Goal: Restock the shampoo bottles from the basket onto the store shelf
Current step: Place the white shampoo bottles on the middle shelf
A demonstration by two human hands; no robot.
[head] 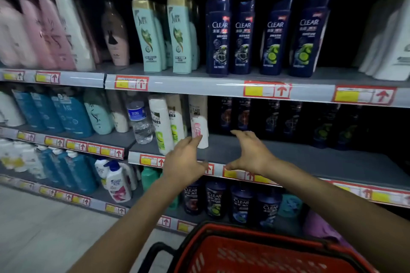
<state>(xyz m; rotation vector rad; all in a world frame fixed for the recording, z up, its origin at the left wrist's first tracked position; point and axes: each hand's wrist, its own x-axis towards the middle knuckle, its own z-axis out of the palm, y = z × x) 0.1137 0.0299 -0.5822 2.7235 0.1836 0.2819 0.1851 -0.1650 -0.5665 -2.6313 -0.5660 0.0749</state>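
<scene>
Basket [255,234] of red mesh with a black handle sat nearest, low under the forearms. The part of its floor that showed held no bottle, and the rest of the basket was cut off by the frame edge.

Beyond it both arms reached toward the middle shelf [299,153]. The left hand [184,162] and the right hand [250,153] were both empty, fingers spread and only loosely bent, with a gap between the two palms.

Just past the left hand's fingertips [196,138] stood a white shampoo bottle with a pink label [199,126], upright at the front of the shelf with its long axis vertical. Whether the fingertips touched it could not be told. The right hand hovered over the bare shelf board to the right of that bottle, clearly farther from it, so the left hand looked better placed for any nudge or grasp. That would be a sideways close around the lower body.

Left of it stood a white Clear bottle with a green label [160,122] and a water bottle [139,122]. Dark Clear bottles [244,115] lined the back in shadow.
</scene>
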